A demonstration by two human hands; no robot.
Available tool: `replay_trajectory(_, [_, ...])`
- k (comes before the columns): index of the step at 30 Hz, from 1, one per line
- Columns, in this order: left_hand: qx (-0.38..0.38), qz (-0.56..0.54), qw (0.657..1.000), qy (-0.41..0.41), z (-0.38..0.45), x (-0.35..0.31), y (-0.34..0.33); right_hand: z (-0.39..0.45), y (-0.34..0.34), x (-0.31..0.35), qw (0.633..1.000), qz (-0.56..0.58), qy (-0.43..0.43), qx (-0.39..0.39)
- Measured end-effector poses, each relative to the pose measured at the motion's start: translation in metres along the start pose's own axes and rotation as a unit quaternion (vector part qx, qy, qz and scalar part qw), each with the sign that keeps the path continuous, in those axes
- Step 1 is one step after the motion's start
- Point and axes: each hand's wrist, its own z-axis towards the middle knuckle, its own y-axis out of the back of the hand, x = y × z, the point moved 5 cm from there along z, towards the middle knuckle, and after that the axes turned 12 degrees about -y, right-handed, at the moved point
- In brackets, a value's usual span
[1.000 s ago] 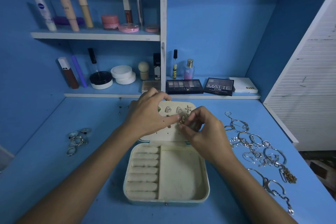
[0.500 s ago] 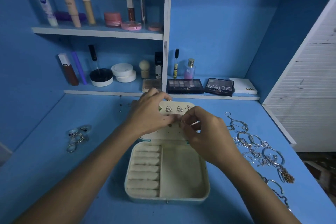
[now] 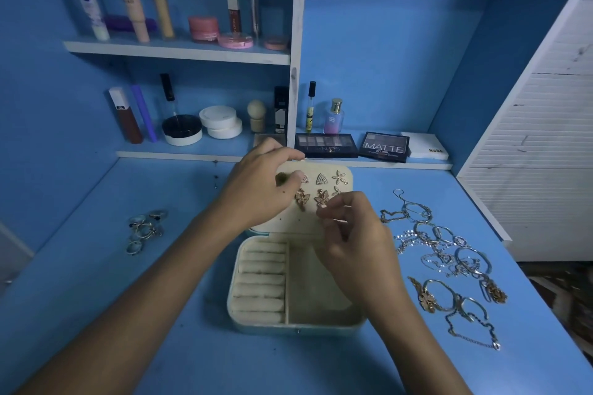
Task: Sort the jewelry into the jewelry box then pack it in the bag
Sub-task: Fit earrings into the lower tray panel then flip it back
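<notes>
While the jewelry box (image 3: 296,285) lies open on the worktop (image 3: 96,282), the left hand (image 3: 256,189) holds its lid (image 3: 346,171); the right hand (image 3: 353,234) pinches, maybe, a butterfly earring (image 3: 322,198).

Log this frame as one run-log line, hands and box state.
step: pinning earrings | left hand: holds jewelry box lid | right hand: pinches at butterfly earring | ring rolls: bare | rings, chains: on desk
</notes>
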Motion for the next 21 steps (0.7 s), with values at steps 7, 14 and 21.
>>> replay_trajectory(7, [-0.03,-0.023,0.999,-0.031,-0.016,-0.015,0.016,-0.016,-0.001,0.003,0.999,0.047,-0.017,0.0])
replay_trajectory(14, [-0.061,-0.018,0.995,-0.071,-0.03,-0.027,0.025,-0.026,-0.001,0.002,0.995,0.095,-0.019,-0.012])
replay_trajectory(21, [-0.1,0.0,0.988,-0.117,-0.05,-0.037,0.031,-0.043,-0.003,0.0,0.974,0.221,-0.056,0.0])
